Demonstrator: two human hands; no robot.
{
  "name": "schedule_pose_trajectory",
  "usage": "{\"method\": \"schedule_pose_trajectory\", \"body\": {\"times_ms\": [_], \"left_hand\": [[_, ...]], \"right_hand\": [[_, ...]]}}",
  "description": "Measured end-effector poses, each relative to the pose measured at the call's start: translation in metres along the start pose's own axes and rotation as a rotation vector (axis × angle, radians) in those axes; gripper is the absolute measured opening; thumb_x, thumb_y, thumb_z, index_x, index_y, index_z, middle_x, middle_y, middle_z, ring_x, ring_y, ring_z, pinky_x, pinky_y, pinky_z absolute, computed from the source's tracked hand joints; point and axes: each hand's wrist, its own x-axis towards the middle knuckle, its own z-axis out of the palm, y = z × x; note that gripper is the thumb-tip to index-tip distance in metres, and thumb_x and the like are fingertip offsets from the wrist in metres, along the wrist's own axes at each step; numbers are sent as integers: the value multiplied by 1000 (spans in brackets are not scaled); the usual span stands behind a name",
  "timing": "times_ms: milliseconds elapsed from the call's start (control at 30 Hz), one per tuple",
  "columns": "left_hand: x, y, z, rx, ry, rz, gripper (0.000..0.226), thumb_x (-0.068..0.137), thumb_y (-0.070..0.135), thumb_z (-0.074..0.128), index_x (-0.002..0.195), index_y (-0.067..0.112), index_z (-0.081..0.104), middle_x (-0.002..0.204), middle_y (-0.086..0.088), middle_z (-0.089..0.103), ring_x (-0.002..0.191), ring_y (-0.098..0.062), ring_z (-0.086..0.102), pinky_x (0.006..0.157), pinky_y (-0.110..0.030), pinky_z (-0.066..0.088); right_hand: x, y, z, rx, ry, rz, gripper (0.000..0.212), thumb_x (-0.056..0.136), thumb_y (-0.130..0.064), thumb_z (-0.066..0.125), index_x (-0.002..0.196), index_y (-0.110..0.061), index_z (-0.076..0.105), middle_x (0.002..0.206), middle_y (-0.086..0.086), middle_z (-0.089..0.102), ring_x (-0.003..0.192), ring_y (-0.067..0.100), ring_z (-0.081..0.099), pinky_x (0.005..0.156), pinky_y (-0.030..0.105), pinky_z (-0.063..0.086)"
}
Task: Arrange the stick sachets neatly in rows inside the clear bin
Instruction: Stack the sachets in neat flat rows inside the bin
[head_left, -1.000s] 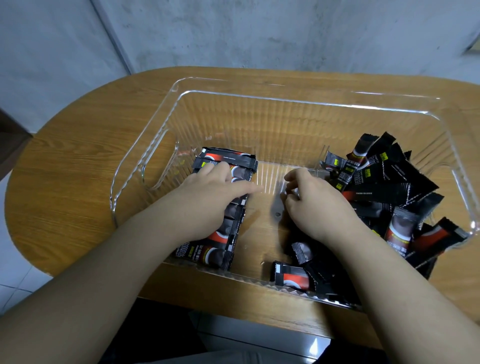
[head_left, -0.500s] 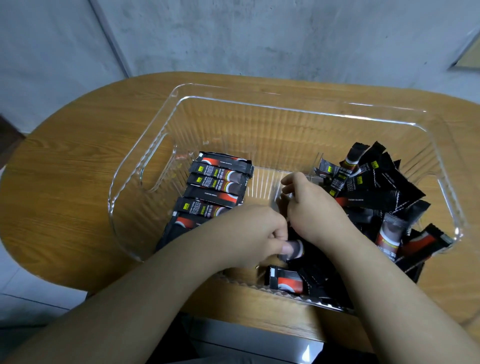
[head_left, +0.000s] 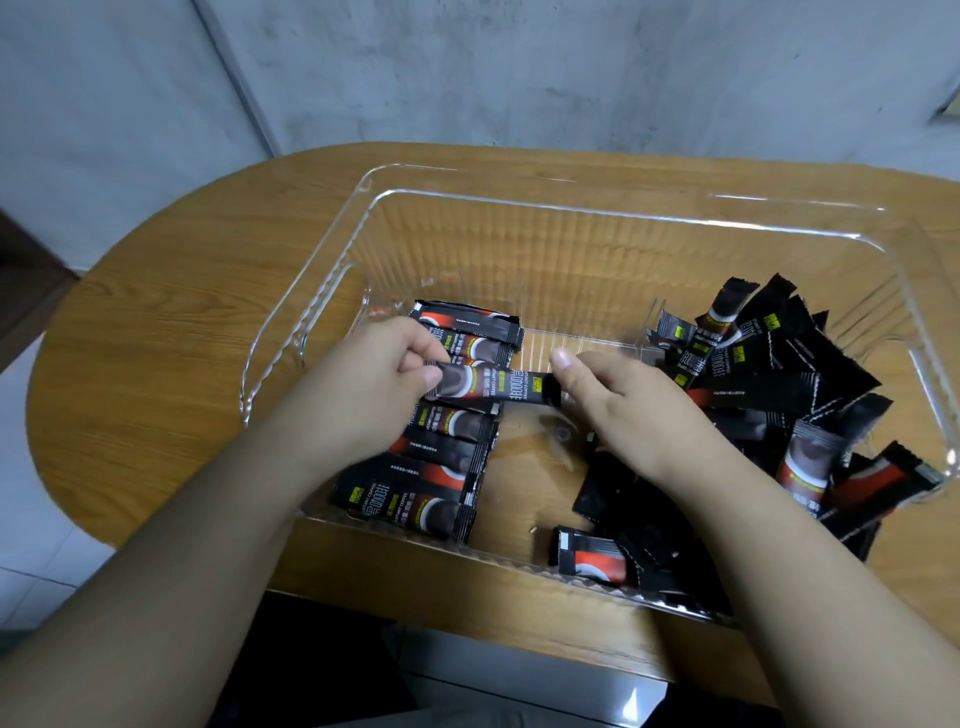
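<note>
A clear plastic bin (head_left: 519, 202) stands on the wooden table. Along its left side lies a row of black-and-red stick sachets (head_left: 431, 483), side by side. A loose heap of sachets (head_left: 779, 374) fills the right side. Both hands are inside the bin. My left hand (head_left: 374, 384) pinches the left end of one sachet (head_left: 498, 387), held level just above the row. My right hand (head_left: 634, 410) holds the sachet's right end between thumb and fingers.
The oval wooden table (head_left: 171, 338) stands against a grey wall. A single sachet (head_left: 592, 556) lies near the bin's front wall. The bin's middle floor (head_left: 535, 467) shows bare wood through the plastic.
My left hand has moved from the bin's middle back over the row, carrying a sachet. My right hand has taken hold of that sachet's other end.
</note>
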Motion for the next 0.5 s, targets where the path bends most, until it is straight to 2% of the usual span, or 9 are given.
{"method": "schedule_pose_trajectory", "body": {"times_ms": [67, 167, 233, 300, 400, 500], "left_hand": [[3, -1, 8, 38, -11, 2, 10, 95, 17, 51, 92, 24, 57, 79, 2, 60, 60, -8, 48, 55, -26, 35], [6, 2, 11, 110, -32, 28, 10, 96, 20, 49, 97, 28, 56, 83, 5, 58, 66, -8, 51, 59, -29, 39], [8, 5, 11, 235, -70, 128, 12, 93, 29, 54, 103, 33, 57, 95, 9, 58, 88, -10, 54, 77, -31, 44], [10, 10, 13, 411, -127, 267, 29, 88, 43, 58, 116, 38, 55, 113, 15, 52, 113, -8, 42, 97, -32, 33], [15, 21, 20, 679, -133, 430, 45, 87, 53, 52, 129, 36, 49, 122, 16, 49, 120, -9, 36, 99, -31, 22], [19, 23, 18, 697, -109, 429, 45, 89, 52, 49, 130, 33, 49, 118, 14, 52, 117, -10, 38, 97, -29, 24]], "right_hand": [[1, 2, 1, 14, 10, -5, 38, 92, -54, 42, 69, -27, 55, 67, -7, 64, 77, 13, 59, 78, 35, 48], [2, 5, 3, 51, 36, -1, 32, 94, -40, 52, 67, -24, 54, 85, -2, 69, 83, 19, 61, 82, 40, 50], [3, 5, 3, 90, 43, 6, 27, 95, -37, 51, 76, -20, 60, 85, 3, 66, 82, 23, 61, 79, 43, 51], [3, 5, 2, 116, 40, 2, 29, 96, -36, 49, 86, -12, 62, 78, 5, 62, 77, 25, 59, 76, 44, 52], [2, 5, 2, 112, 29, -9, 33, 98, -35, 46, 86, -8, 60, 72, 2, 55, 69, 18, 52, 72, 38, 50], [2, 6, 1, 131, 55, 8, 37, 98, -39, 43, 76, -12, 56, 63, 0, 50, 61, 14, 47, 63, 32, 42]]}}
